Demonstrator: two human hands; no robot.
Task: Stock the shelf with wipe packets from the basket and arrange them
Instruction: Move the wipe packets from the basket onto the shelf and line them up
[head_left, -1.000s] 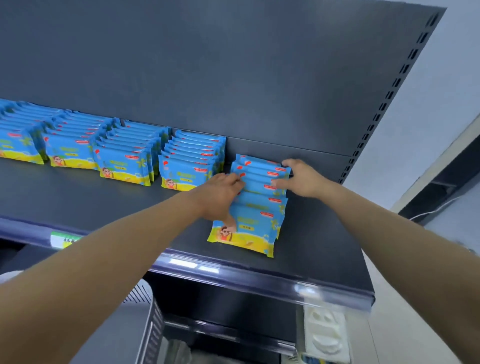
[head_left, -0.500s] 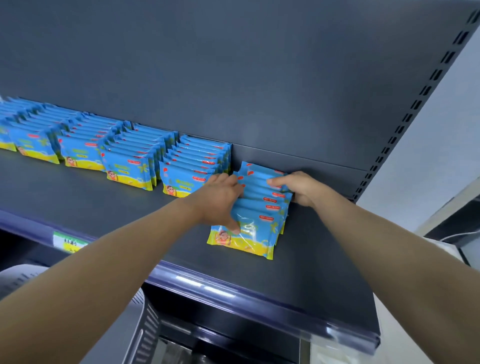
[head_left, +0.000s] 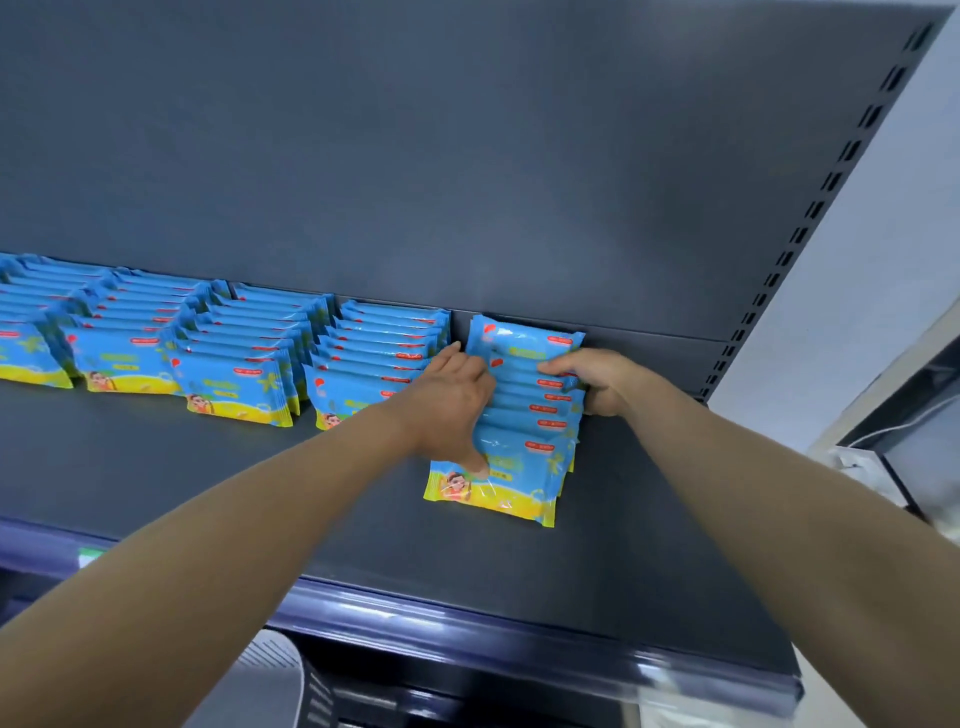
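Note:
A row of blue and yellow wipe packets leans in an overlapping line on the dark shelf, its rear packet against the back panel. My left hand presses on the row's left side, thumb down on the front packet. My right hand grips the right side near the back. Several more rows of the same wipe packets stand to the left along the back panel.
The shelf's glossy front rail runs across below my arms. A perforated upright marks the shelf's right end. Part of a pale basket shows under the shelf at bottom left.
Both hands have pushed the packet row back and squeezed it together, so it stands tighter against the back panel. The view has tilted upward.

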